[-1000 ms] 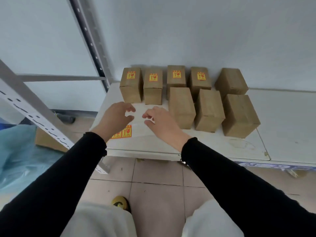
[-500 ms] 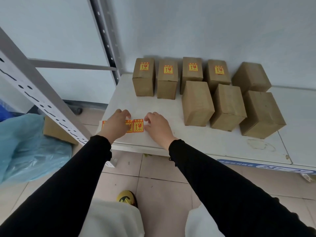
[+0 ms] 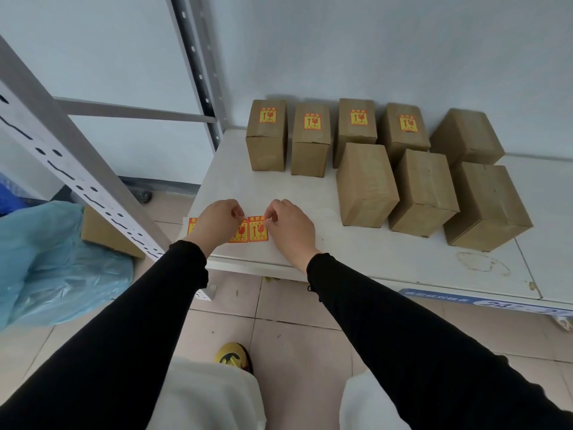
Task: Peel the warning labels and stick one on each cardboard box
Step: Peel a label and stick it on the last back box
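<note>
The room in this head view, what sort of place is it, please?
Probably a stockroom or packing area. A perforated metal rack post stands at the left, plain cardboard boxes sit in rows on a white shelf, and a blue location tag is fixed to its front edge.

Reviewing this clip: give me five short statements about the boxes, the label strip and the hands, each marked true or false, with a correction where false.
1. Four boxes in the back row, starting with the leftmost box, carry a label. True.
2. The front box nearest the hands carries a label. False: its top is bare.
3. Both the left hand and the right hand are at the label strip. True.
4. The strip lies on top of a box. False: it lies on the white shelf, near its front edge.
5. Nine boxes stand on the shelf. False: eight.
</note>
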